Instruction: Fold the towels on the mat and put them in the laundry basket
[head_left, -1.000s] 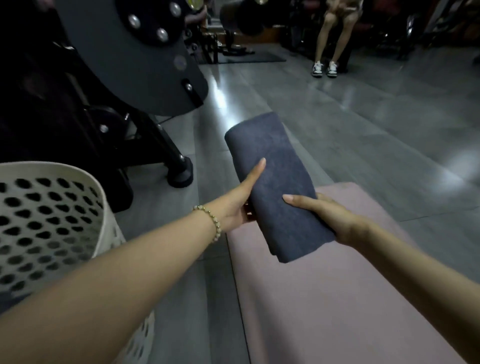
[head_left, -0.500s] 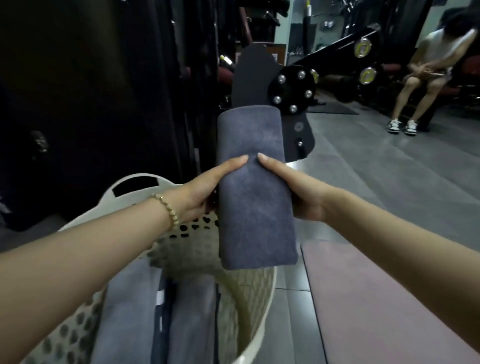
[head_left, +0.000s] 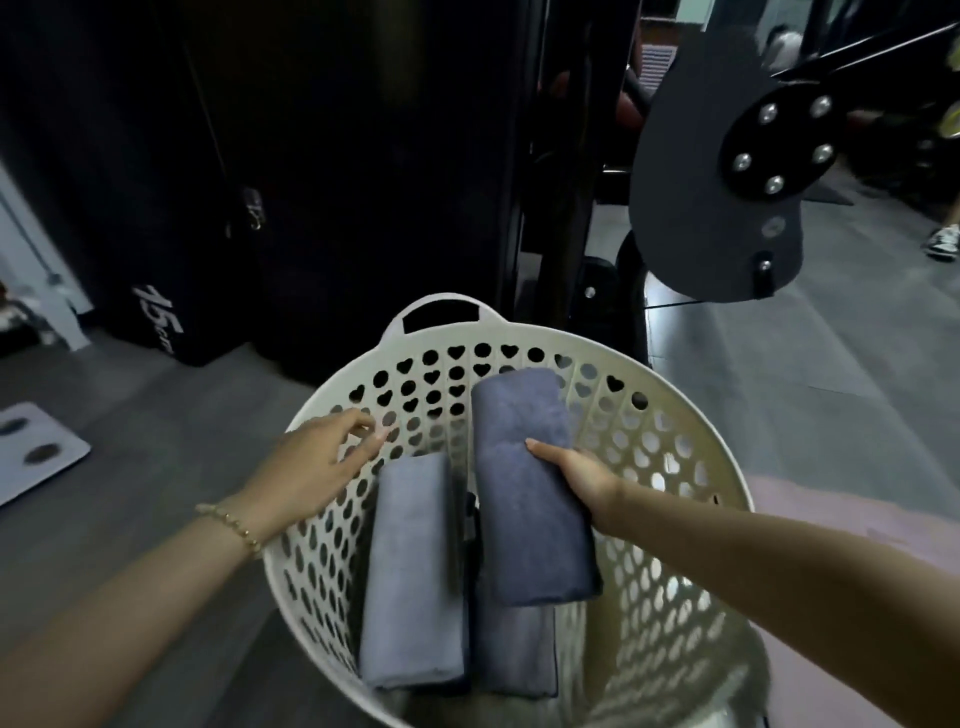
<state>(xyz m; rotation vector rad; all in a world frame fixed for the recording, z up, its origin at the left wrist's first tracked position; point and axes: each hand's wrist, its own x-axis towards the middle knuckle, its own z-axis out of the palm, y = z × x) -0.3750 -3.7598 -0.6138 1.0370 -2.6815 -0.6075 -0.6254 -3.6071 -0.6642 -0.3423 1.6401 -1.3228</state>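
Note:
A folded dark blue-grey towel (head_left: 524, 483) hangs inside the mouth of the white laundry basket (head_left: 670, 415), gripped along its right edge by my right hand (head_left: 582, 475). My left hand (head_left: 322, 457) floats over the basket's left rim with relaxed fingers and holds nothing. Two other folded grey towels lie in the basket: one on the left (head_left: 415, 571), another (head_left: 514, 649) partly under the held towel. A strip of the pink mat (head_left: 852, 525) shows to the right of the basket.
A dark gym machine with a bolted grey plate (head_left: 727, 182) stands right behind the basket. Black equipment (head_left: 156, 327) marked 15 sits at the left. A white board (head_left: 36, 447) lies on the floor at far left. A person's shoe (head_left: 943, 241) shows at the right edge.
The view swung from the mat to over the basket. The towel went from above the rim down into the basket. My left hand let go of it; my right hand still holds it.

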